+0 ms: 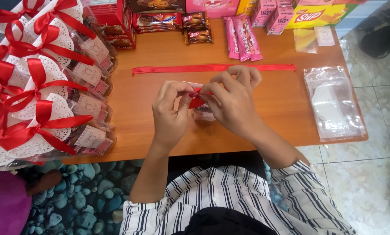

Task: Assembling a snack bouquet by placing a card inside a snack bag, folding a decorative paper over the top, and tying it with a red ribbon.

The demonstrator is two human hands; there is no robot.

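Wooden table [160, 139]: left hand [170, 114] and right hand [232, 102] pinch a red ribbon piece [196, 101] over a small clear packet [203, 114]. Long red ribbon strip [212, 68] lies just beyond. Finished doily-wrapped packets with red bows [43, 87] at left. Stack of clear bags [334, 102] at right. Snack packs [243, 37] along the far edge.

Single view, head-worn camera, looking steeply down and forward over wearer's own chest. Striped shirt [230, 200] fills bottom centre of frame; forearms run up from there to left hand [171, 115] and right hand [232, 102] at frame centre, close to lens. Wooden table [160, 56] spans middle and top, far edge near top of frame. Tiled floor [369, 174] at right, pebble-pattern mat [86, 196] at lower left. No second view to share scene.
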